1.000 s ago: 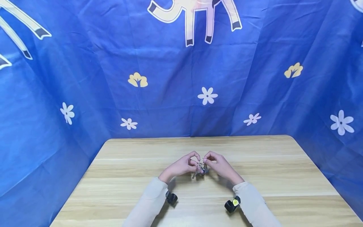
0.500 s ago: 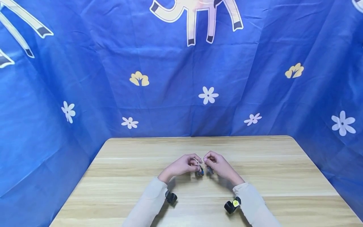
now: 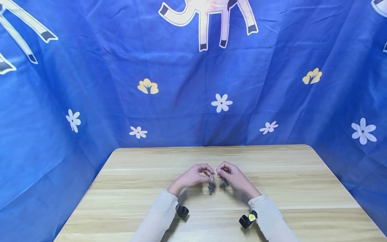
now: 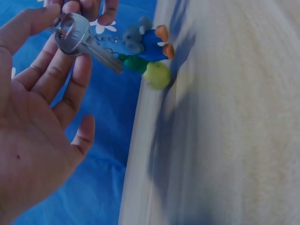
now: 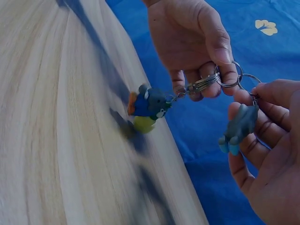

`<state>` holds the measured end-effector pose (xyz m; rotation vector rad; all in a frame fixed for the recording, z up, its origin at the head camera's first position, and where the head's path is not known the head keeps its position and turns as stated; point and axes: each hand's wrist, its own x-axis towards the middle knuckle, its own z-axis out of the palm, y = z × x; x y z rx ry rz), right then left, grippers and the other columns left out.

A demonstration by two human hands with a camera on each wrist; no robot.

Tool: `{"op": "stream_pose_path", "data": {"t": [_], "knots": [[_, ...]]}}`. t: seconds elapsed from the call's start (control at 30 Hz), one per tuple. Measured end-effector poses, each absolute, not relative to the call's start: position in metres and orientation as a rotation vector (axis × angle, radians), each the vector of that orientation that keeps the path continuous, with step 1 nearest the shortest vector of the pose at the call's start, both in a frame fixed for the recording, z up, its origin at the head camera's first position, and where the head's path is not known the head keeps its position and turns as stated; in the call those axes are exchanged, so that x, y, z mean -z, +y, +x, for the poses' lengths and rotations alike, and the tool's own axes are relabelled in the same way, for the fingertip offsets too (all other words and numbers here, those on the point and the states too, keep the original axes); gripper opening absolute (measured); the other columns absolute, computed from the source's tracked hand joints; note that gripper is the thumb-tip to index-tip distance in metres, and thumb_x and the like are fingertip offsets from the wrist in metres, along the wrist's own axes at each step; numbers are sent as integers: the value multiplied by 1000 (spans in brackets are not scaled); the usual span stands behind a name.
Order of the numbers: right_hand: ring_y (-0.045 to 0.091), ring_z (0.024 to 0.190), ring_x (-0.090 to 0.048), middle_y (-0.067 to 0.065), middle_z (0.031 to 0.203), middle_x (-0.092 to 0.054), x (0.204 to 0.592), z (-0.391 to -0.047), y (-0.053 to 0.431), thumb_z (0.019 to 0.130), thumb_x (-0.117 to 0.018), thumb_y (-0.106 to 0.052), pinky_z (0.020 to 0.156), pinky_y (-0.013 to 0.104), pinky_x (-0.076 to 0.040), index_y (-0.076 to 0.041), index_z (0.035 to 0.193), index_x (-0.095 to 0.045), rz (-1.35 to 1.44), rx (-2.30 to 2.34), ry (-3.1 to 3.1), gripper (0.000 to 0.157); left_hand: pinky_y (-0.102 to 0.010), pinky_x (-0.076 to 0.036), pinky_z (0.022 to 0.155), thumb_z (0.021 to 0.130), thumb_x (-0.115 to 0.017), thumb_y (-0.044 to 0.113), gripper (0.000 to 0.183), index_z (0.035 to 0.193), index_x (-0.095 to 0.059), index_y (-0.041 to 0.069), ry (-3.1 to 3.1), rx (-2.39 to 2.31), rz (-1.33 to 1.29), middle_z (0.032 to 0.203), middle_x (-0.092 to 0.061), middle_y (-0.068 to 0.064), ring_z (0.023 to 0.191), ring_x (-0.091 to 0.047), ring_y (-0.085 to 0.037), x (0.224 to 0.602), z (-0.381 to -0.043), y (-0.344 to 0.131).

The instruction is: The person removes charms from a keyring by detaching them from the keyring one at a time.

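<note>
In the head view my left hand [image 3: 191, 176] and right hand [image 3: 235, 178] face each other above the table. The left thumb and fingers pinch a metal key ring [image 5: 229, 75]; silver keys [image 4: 75, 35] hang from it. With them dangle a grey animal figurine in blue [image 4: 149, 43] and a green-and-yellow charm [image 4: 157, 75]. My right thumb and fingers pinch a second ring [image 5: 251, 84], which looks looped through the first. From this one hangs a grey figurine with light blue feet [image 5: 239, 126], against the right fingers.
A pale wooden table [image 3: 151, 215] lies under both hands, with shadows cast on it. Blue printed cloth [image 3: 181, 117] hangs behind the table's far edge and along its sides. Black wrist cameras [image 3: 182, 211] sit on both sleeves.
The keys and charms, bunched between the hands a second ago, have separated: one group now hangs straight down below the left hand, the other figurine stays by the right. Both hands barely moved.
</note>
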<state>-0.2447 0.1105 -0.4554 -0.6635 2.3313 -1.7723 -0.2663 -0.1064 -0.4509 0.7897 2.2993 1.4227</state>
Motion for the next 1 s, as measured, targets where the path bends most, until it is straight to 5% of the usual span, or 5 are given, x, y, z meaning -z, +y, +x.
{"op": "stream_pose_path", "data": {"t": [0.23, 0.47, 0.7, 1.0], "knots": [[13, 71, -59, 26, 89, -64, 458, -245, 110, 98, -53, -14, 61, 20, -47, 4, 102, -55, -652, 1821, 2297, 19, -50, -41, 99, 85, -68, 7, 27, 110, -62, -1, 2236, -1464, 795, 94, -68, -13, 89, -61, -15, 446, -261, -106], [16, 73, -63, 15, 85, -68, 462, -246, 114, 98, -51, -11, 60, 21, -50, 6, 106, -54, -657, 1850, 2256, 19, -34, -47, 91, 84, -71, 14, 33, 116, -66, 7, 2253, -1460, 750, 98, -69, -8, 90, -62, -15, 452, -264, -107], [10, 71, -64, 4, 79, -69, 462, -245, 117, 96, -49, -8, 62, 21, -52, 8, 111, -56, -665, 1891, 2203, 23, -24, -51, 77, 84, -70, 11, 34, 116, -66, 3, 2213, -1489, 740, 93, -68, -5, 83, -61, -9, 452, -266, -107], [10, 66, -61, 1, 78, -66, 466, -242, 118, 98, -49, -10, 55, 21, -48, 8, 113, -55, -623, 1930, 2142, 24, -22, -52, 80, 85, -69, 9, 33, 113, -63, -5, 2103, -1567, 731, 88, -67, 3, 81, -62, -7, 458, -267, -105]]}}
